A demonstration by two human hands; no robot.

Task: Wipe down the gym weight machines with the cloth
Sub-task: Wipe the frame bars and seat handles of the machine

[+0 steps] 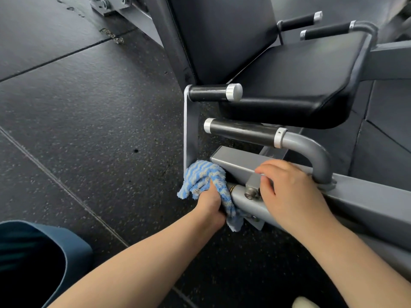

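On the dark speckled rubber floor point(93, 112), a grey weight machine point(367, 196) is standing at the right, its black padded seat point(300, 85) sitting far and above the frame beam. Two black handles with silver caps are jutting out on the seat's left side, the upper handle point(213, 92) short, the lower handle point(242, 131) running into a curved grey tube. Near the frame's left end, the left hand point(210, 203) is gripping the bunched blue-and-white striped cloth point(204, 181), pressing it against the grey bracket. Just right of it, the right hand point(289, 192) is resting on the beam, its grip loose, fingers curling over the top edge beside a bolt point(249, 195).
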